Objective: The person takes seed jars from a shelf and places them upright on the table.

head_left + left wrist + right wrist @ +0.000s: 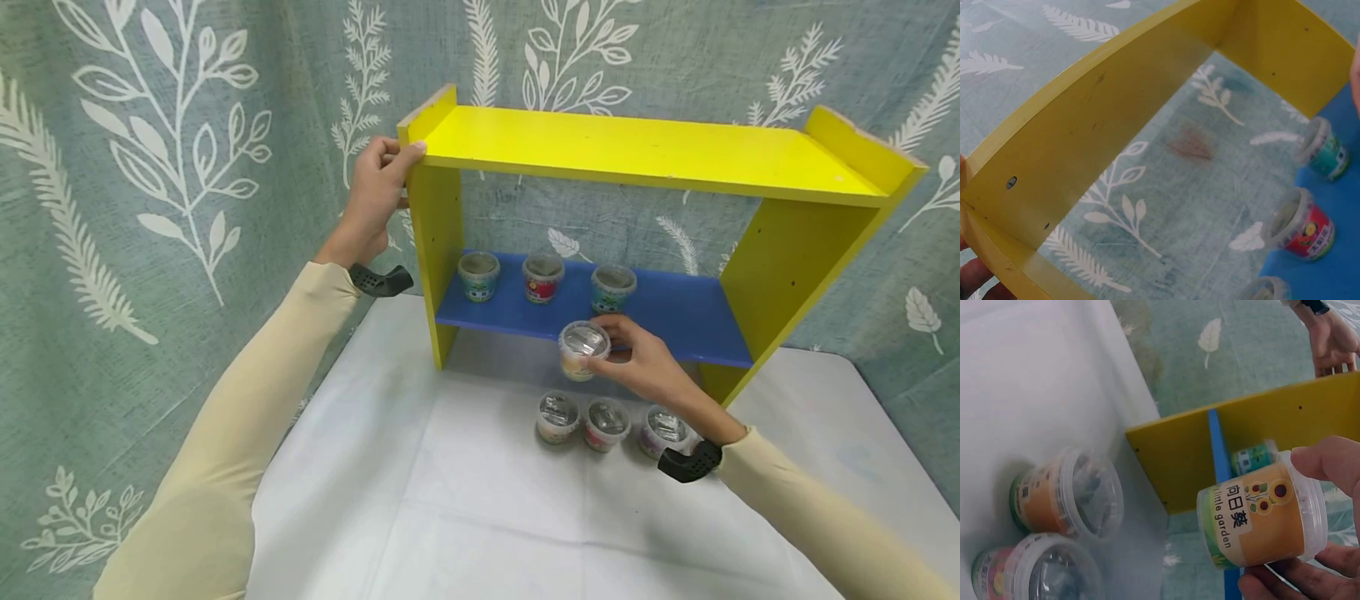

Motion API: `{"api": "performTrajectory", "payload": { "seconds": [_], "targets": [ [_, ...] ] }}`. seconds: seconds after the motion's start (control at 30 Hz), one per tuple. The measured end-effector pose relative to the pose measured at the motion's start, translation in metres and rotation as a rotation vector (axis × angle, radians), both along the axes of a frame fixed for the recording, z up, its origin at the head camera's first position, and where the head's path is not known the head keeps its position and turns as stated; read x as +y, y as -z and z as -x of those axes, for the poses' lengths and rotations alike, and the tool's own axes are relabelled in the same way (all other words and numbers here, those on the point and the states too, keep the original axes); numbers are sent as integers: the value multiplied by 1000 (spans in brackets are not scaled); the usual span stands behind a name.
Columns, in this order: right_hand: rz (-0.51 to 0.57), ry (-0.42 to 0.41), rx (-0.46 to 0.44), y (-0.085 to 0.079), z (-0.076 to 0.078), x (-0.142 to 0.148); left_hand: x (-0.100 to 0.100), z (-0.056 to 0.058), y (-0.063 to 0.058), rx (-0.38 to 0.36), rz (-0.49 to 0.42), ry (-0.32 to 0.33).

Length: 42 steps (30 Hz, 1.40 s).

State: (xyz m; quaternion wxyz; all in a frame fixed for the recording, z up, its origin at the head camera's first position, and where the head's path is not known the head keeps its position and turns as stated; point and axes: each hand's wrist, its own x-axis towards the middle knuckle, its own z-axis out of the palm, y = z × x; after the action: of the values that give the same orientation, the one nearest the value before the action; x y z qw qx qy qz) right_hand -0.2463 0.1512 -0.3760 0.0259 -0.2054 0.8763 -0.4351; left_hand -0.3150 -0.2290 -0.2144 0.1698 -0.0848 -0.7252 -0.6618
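My left hand (378, 187) grips the upper left corner of a yellow shelf unit (622, 150), thumb at the front edge. My right hand (641, 358) pinches a clear plastic tub (1254, 519) with an orange sunflower label, between thumb and fingers. The tub is held in front of the unit's blue shelf board (495, 312), close to its front edge. On that board stand a teal-labelled tub (478, 277), a red-labelled tub (542, 280) and another teal-labelled tub (613, 289), in a row. The right end of the board bears no tub.
On the white table (450, 483) before the unit stand an orange-labelled tub (1063, 497), a red-labelled tub (606, 425) and a purplish-labelled tub (663, 431), the last beneath my right wrist. A green leaf-patterned curtain (300, 100) hangs behind and at both sides.
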Motion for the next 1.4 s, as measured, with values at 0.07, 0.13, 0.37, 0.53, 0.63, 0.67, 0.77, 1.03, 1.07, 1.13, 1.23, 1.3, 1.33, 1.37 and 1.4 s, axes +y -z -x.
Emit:
{"api": "performTrajectory", "payload": {
  "seconds": [0.07, 0.13, 0.37, 0.53, 0.63, 0.67, 0.77, 1.03, 1.07, 1.13, 1.23, 1.3, 1.33, 1.37, 1.4],
  "targets": [
    [6, -7, 0, 1, 0, -5, 0, 0, 0, -1, -2, 1],
    [16, -21, -5, 2, 0, -9, -1, -1, 0, -3, -6, 0],
    [43, -65, -24, 3, -3, -22, 0, -1, 0, -2, -19, 5],
    [58, -85, -44, 8, -4, -28, 0, -2, 0, -3, -8, 9],
    [70, -99, -50, 11, -4, -32, 1, -2, 1, 2, 5, 6],
    [77, -103, -53, 12, -4, -33, 1, -3, 1, 4, 8, 5],
    [88, -112, -58, 14, -4, -38, 0, -3, 2, 7, 7, 4],
    [80, -127, -63, 21, -5, -52, -2, 0, 4, 6, -5, 3],
    [78, -129, -65, 22, -5, -53, -2, 0, 4, 7, -4, 3],
    [77, -134, -70, 25, -5, -56, -1, 0, 4, 11, -3, 5],
    [77, -143, -74, 27, -5, -60, -1, 0, 3, 14, -2, 8],
    [82, -153, -74, 28, -5, -63, 0, -1, 3, 13, 0, 8],
    [83, -157, -75, 30, -5, -64, -1, -1, 3, 13, 3, 6],
    [88, -164, -77, 31, -6, -66, -1, 0, 3, 11, 3, 6],
    [90, -169, -76, 32, -6, -68, -1, 0, 3, 11, 3, 6]
  ]
}}
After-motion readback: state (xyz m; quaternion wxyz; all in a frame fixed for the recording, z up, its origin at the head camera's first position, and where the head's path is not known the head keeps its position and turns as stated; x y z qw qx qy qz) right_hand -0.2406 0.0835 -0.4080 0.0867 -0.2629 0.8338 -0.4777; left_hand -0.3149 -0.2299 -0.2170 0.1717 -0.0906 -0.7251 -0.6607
